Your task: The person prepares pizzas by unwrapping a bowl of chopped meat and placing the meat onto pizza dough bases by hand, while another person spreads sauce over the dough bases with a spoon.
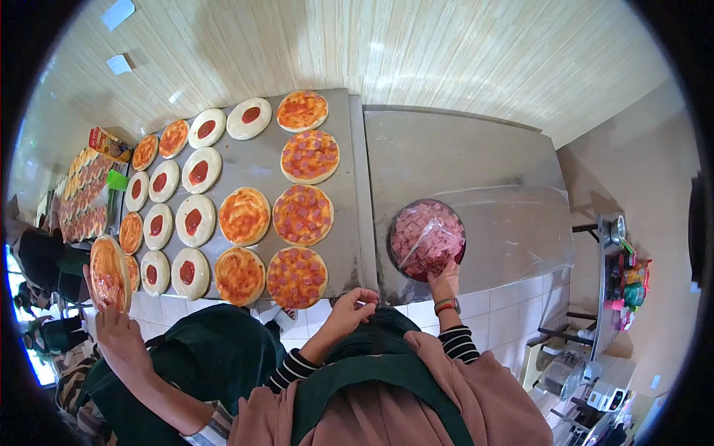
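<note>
My right hand [445, 283] is at the near right side of a dark round bowl [392, 251] full of diced pink ham [424, 230]. Its fingertips are closed among the ham cubes, partly hidden. A clear plastic sheet or bag [418, 241] lies over part of the ham. My left hand [348, 313] hovers at the table's front edge, fingers loosely curled, with nothing visible in them. Nearest to it is a pizza base with sauce and ham cubes [297, 277]. More ham-topped bases [303, 215] stand in the same column.
Left of me, another person's hand [119, 334] holds up a sauced base [109, 273]. Several bases with a spot of red sauce [195, 221] cover the metal table [253, 160]. Farther left are a green cup [117, 180] and topped pizzas [85, 193]. A shelf [608, 282] stands right.
</note>
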The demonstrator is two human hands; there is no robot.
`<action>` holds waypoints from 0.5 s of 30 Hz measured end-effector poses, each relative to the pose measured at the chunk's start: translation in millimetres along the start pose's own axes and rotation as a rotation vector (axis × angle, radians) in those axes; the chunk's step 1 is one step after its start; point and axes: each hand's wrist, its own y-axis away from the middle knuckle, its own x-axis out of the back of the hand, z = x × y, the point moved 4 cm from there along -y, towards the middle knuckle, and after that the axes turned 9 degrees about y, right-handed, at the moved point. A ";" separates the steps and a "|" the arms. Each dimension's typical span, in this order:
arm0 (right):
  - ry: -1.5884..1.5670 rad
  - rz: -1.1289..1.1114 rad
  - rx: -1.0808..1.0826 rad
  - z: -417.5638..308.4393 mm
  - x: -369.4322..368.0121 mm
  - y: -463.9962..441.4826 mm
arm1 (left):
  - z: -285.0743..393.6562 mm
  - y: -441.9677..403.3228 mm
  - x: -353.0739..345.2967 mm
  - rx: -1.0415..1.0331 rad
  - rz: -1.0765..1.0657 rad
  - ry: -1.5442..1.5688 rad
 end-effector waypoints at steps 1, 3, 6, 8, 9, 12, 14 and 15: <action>0.012 0.017 0.030 0.5 -0.1 1.2 | 0.3 3.7 1.8 -0.001 -0.005 -0.005; 0.028 0.078 0.031 -1.2 -1.4 2.4 | 3.7 8.6 4.9 0.017 -0.021 0.009; 0.055 0.080 0.004 4.7 -6.4 -4.5 | 6.1 7.1 8.7 -0.023 -0.034 0.030; 0.023 0.140 0.006 9.7 -5.5 -7.2 | 14.2 8.7 5.5 -0.027 -0.044 0.007; -0.003 0.190 0.009 12.5 -4.1 -8.5 | 17.3 8.9 4.2 -0.024 -0.050 -0.010; -0.193 0.117 -0.071 31.2 -14.4 -18.4 | 13.7 6.0 4.7 0.015 -0.063 0.015; -0.210 0.226 -0.011 30.4 -5.4 -20.1 | 13.7 6.0 2.7 0.022 -0.070 0.025; -0.467 0.109 -0.192 38.6 -8.3 -24.1 | 14.4 4.2 1.4 0.032 -0.076 0.038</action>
